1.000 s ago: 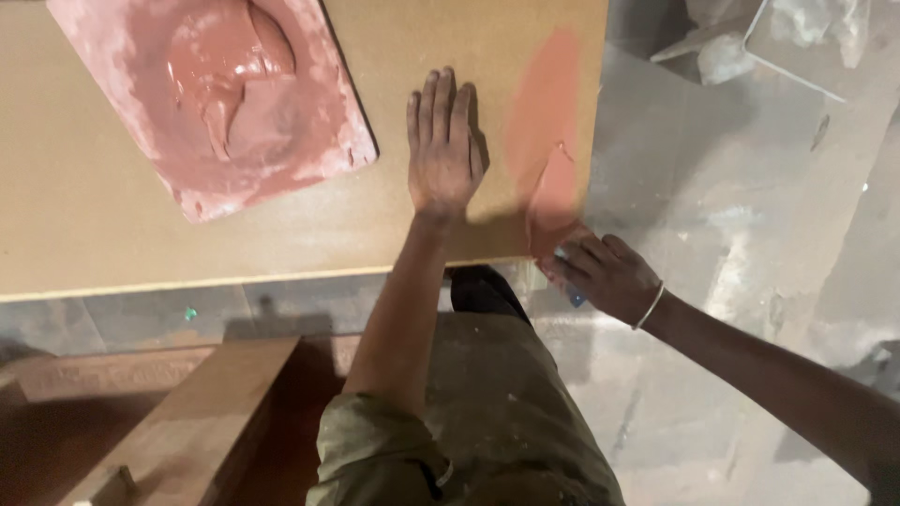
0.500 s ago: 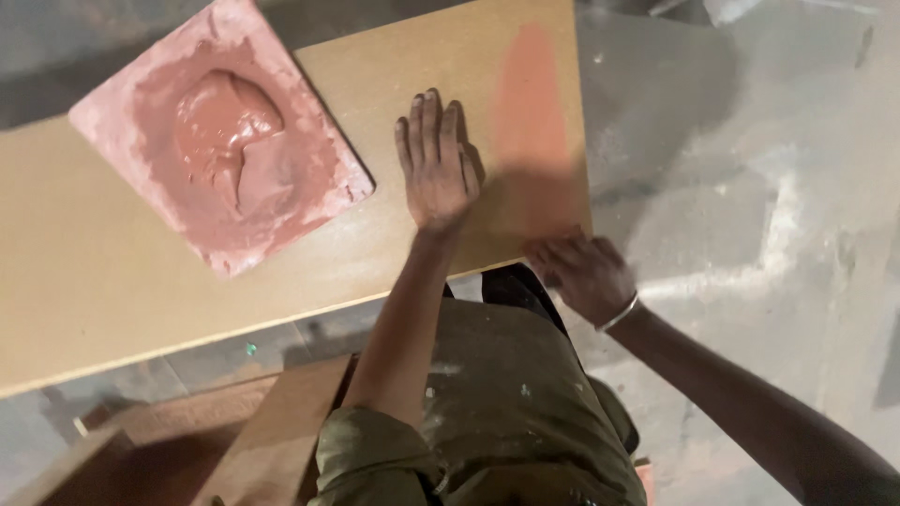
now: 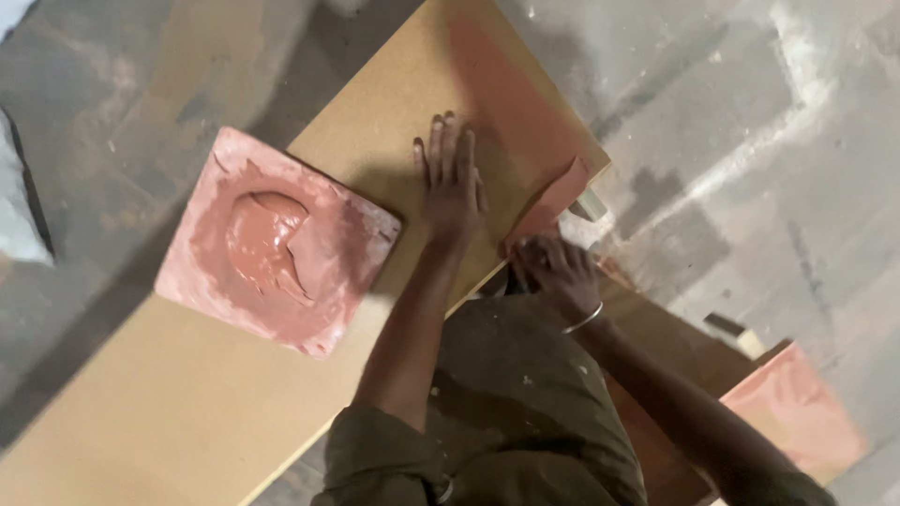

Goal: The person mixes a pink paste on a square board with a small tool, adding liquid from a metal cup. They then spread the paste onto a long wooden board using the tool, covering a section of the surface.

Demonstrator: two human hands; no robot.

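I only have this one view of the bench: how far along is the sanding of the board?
Done: a reddish band already colours the board near its end. In hand: left hand lies flat on the board; right hand presses reddish sandpaper to the near edge. Left: the board beside the mould looks bare.

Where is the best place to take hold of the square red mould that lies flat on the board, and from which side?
Probably by two opposite edges of the mould, one hand on each, coming in from the sides. It lies flat on the board, so there is nothing to grip from above, and the raised red shape in its hollow middle looks soft, so fingers should stay off it.
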